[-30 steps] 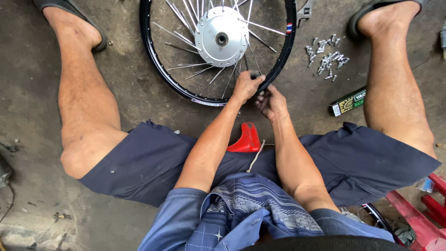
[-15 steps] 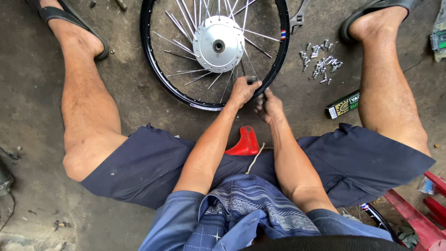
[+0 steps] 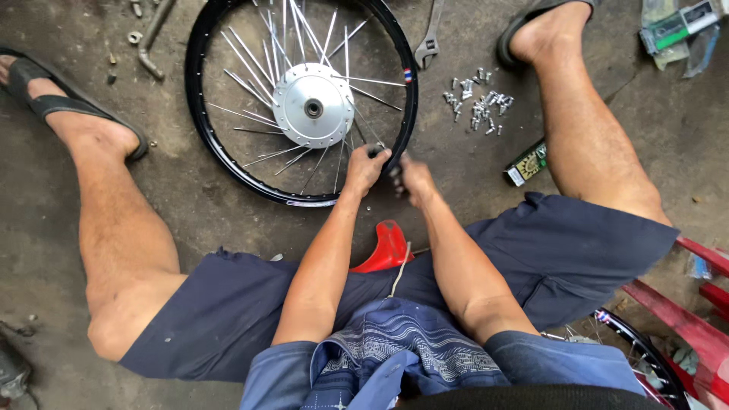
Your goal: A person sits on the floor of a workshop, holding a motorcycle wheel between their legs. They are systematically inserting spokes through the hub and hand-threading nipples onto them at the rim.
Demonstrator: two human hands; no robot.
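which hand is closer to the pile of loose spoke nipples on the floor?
Right. The right hand sits at the rim's near edge, on the pile's side; the left hand is just beyond it, farther from the pile.

The person wears loose dark navy shorts (image 3: 250, 311) that reach to about the knee, the cloth flecked with a few pale specks, and a light drawstring (image 3: 400, 273) hangs at the front. Above them is a blue short-sleeved shirt (image 3: 395, 357) with a panel of fine pale wavy stripes across the belly. Both forearms and lower legs are bare, and on each foot is a dark open sandal (image 3: 45, 95) with wide straps.
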